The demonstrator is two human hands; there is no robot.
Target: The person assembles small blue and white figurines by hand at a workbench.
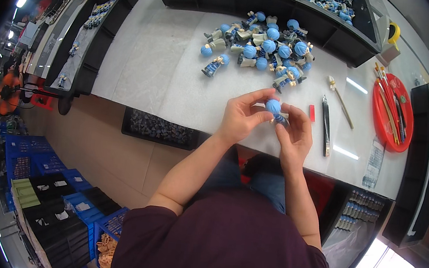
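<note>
Between my hands is a small figurine (273,107) with a round light-blue head and a blue striped body, held just above the table near its front edge. The fingers of my left hand (238,116) close around its head. My right hand (296,136) pinches the body from the other side. Beyond my fingertips lies a loose pile of similar figurines (268,46), some on their backs and some on their sides. One figurine (215,65) rests a little apart at the pile's near left.
A black bin (271,11) full of figurines stands behind the pile. Right of my hands lie a small red block (311,113), a slim dark tool (325,126) and a thin stick (343,106). Farther right is a red tray (406,135) with brushes. Another black bin (92,56) stands left.
</note>
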